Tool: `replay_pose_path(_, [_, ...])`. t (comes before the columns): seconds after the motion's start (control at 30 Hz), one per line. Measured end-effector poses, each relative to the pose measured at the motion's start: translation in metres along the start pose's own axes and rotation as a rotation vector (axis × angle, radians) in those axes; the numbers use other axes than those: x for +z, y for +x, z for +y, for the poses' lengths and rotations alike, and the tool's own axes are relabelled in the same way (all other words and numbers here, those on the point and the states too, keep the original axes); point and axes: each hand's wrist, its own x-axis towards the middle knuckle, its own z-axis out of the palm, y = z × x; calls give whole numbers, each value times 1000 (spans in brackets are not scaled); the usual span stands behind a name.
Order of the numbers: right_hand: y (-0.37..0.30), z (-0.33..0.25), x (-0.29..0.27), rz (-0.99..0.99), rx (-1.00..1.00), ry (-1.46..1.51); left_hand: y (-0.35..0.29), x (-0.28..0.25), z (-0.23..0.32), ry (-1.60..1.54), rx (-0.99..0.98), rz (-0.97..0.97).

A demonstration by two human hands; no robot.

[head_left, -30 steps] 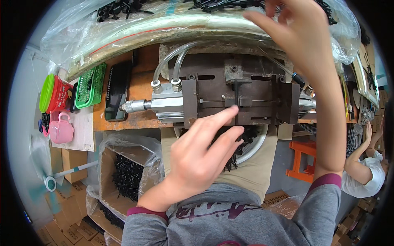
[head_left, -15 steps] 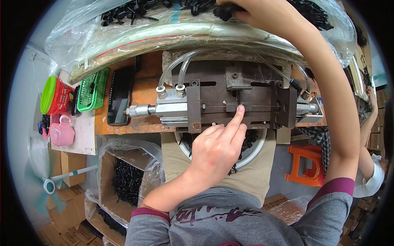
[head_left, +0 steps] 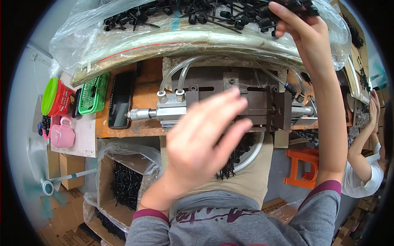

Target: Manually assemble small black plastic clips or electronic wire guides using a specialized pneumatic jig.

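My left hand (head_left: 193, 141), smeared by motion, hovers over the near side of a dark metal clamping fixture (head_left: 213, 74). Its fingers are stretched out and nothing shows in them. At the far right, my right hand (head_left: 314, 41) is bent round a clump of black plastic parts (head_left: 301, 6) above a heap of similar stemmed pieces (head_left: 201, 16) on clear plastic. A silver cylinder (head_left: 172, 110) with clear air hoses sits at the fixture's left end. Part of the fixture's middle is hidden behind my left hand.
On my lap rests a white-rimmed bowl (head_left: 256, 156) of black parts. A plastic-lined carton (head_left: 104, 180) stands below left. Left on the bench are a phone (head_left: 120, 100), green basket (head_left: 88, 96) and pink cup (head_left: 62, 133). An orange stool (head_left: 289, 168) and another person's arm (head_left: 365, 131) are at right.
My left hand has lifted off the fixture's middle, its pointing finger joined by spread fingers. My right hand has moved rightward across the heap of black parts.
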Motion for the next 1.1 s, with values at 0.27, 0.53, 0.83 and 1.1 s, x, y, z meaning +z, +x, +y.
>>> replay_pose_path(0.27, [-26,13,-9,21,83,42,68,3,-41,92,112,237])
replay_pose_path(0.53, [-79,3,-12,-143,273,352,55,-17,-5,-53,107,-71])
replay_pose_path(0.83, [-141,5,-15,219,36,5,-28,-10,12,-51,-172,-213])
replay_pose_path(1.1, [-172,16,-10,110,-410,-699,-46,32,-1,419,56,-287])
